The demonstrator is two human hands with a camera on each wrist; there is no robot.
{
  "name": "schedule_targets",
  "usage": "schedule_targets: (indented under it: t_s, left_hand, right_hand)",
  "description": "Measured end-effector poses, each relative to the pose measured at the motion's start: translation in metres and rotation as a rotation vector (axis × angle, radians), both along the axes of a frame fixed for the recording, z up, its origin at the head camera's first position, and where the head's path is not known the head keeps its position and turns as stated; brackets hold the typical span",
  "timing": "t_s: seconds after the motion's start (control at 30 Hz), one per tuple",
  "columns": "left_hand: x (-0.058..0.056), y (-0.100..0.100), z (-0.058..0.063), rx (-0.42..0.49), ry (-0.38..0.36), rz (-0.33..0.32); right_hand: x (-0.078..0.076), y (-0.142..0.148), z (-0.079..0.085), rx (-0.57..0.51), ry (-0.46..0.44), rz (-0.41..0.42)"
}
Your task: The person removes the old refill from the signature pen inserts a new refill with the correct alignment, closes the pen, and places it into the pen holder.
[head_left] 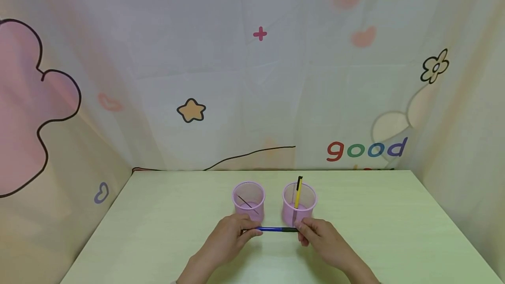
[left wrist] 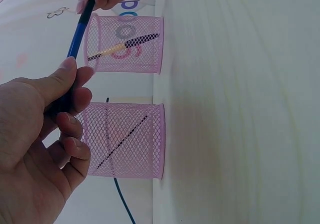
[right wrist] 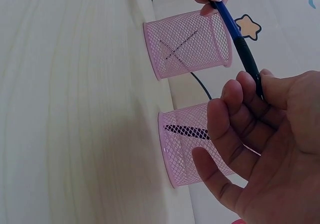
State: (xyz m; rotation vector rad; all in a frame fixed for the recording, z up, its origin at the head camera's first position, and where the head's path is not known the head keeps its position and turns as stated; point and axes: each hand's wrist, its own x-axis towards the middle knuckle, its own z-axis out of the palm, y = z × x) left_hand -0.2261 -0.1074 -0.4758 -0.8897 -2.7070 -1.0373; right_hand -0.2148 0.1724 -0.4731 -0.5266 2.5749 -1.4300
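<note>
A blue pen [head_left: 271, 229] with a dark grip lies level between my two hands, in front of two pink mesh cups. My left hand [head_left: 230, 236] pinches its left end between thumb and fingers. At the dark end, my right hand [head_left: 324, 239] holds it between thumb and forefinger, the other fingers spread loosely in the right wrist view. Behind the left hand stands the left cup [head_left: 249, 184], with a thin dark stick [head_left: 247, 204] leaning inside. The right cup [head_left: 310, 186] holds a yellow and black pen [head_left: 298, 194], tilted against its wall.
Both cups stand upright on a pale wood-grain table [head_left: 165, 222], a short gap between them. A printed curtain [head_left: 221, 65] hangs behind the table's back edge and along both sides.
</note>
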Motion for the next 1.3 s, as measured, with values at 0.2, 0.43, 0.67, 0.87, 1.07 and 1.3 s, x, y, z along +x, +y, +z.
schedule_targets:
  t_s: [0.2,0.43,0.67,0.87,1.07,1.3]
  left_hand:
    - [0.0,-0.0001,0.0,-0.007,0.009,-0.001]
    - [-0.0005,-0.0005,-0.001,-0.003,0.023,-0.009]
    - [-0.0005,-0.0008,-0.0014,0.0,0.018,-0.006]
    - [-0.0005,-0.0012,-0.0021,-0.002,-0.004,-0.001]
    - [-0.0004,-0.0013,-0.0019,-0.017,0.003,0.0]
    - [-0.0006,-0.0021,-0.0029,-0.025,0.003,0.002]
  right_hand:
    - [0.0001,0.0007,-0.0011,0.005,0.016,0.019]
    - [-0.0005,0.0012,-0.0013,0.006,0.019,0.027]
    - [-0.0008,0.0016,-0.0014,0.006,0.023,0.028]
    - [-0.0017,0.0023,-0.0023,0.005,0.014,0.032]
    - [-0.0033,0.0045,-0.0044,-0.002,0.016,0.051]
    - [-0.0032,0.0048,-0.0034,-0.007,-0.008,0.045]
